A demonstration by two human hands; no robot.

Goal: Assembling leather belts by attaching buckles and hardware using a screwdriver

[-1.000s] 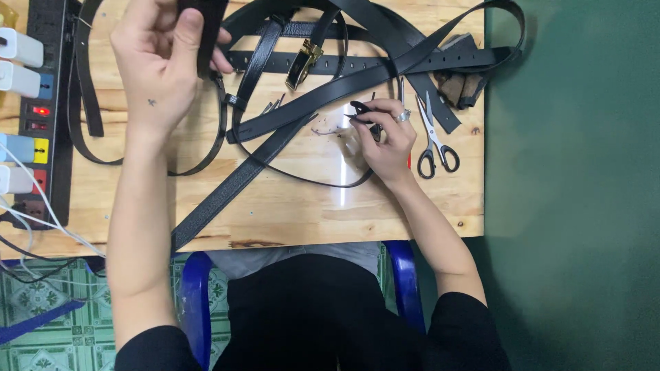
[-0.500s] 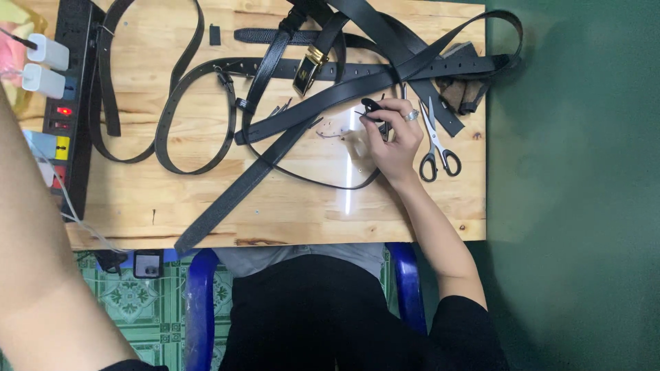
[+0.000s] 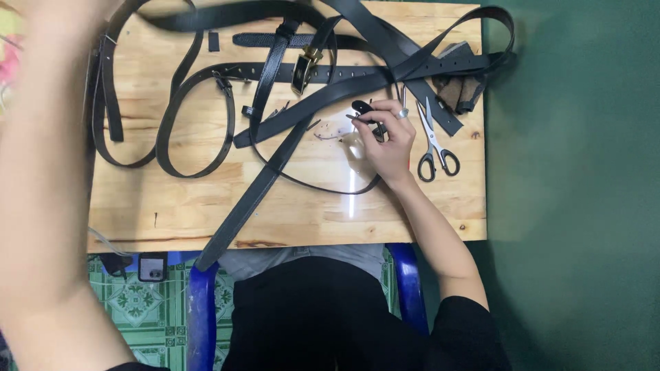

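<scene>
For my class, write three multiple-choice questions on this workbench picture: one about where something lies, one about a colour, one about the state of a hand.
1. Where do the scissors lie?
A. On the wooden table, just right of the right hand
B. On the tiled floor
C. On the blue chair

2. What colour are the belts?
A. Red
B. White
C. Black

3. What is the right hand doing?
A. Lying flat and empty
B. Pinching a small black tool in its fingertips
C. Gripping the scissors

Answers:
1 A, the scissors rest on the wooden table beside that hand.
2 C, every strap on the board is black.
3 B, the small black tool sits between its fingers; the scissors lie untouched.
</scene>
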